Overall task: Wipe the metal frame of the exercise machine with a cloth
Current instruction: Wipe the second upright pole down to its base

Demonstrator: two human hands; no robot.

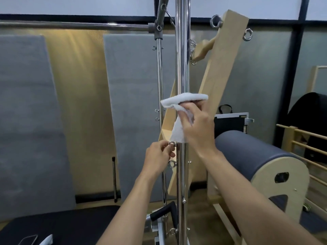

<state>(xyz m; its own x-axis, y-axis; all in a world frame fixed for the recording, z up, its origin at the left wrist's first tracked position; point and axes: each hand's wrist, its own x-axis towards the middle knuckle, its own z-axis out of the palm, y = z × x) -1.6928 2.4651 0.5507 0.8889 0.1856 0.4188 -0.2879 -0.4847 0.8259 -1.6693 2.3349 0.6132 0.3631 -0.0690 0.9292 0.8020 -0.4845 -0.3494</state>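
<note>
A shiny vertical metal pole (182, 55) of the exercise machine runs down the middle of the head view. My right hand (196, 128) grips a white cloth (178, 106) wrapped around the pole at mid height. Just below, my left hand (157, 158) pinches a metal eye bolt (172, 143) on the pole's left side. A second eye bolt (172, 163) sits under it. A thinner chrome pole (159, 82) stands behind, joined to a horizontal bar (74, 25) at the top.
A tilted wooden board (223, 64) with eye rings leans behind the pole. A grey padded barrel (251, 156) on a wooden base stands to the right. Grey mats (30, 121) lean on the wall at left. A black padded bed (53, 225) lies at bottom left.
</note>
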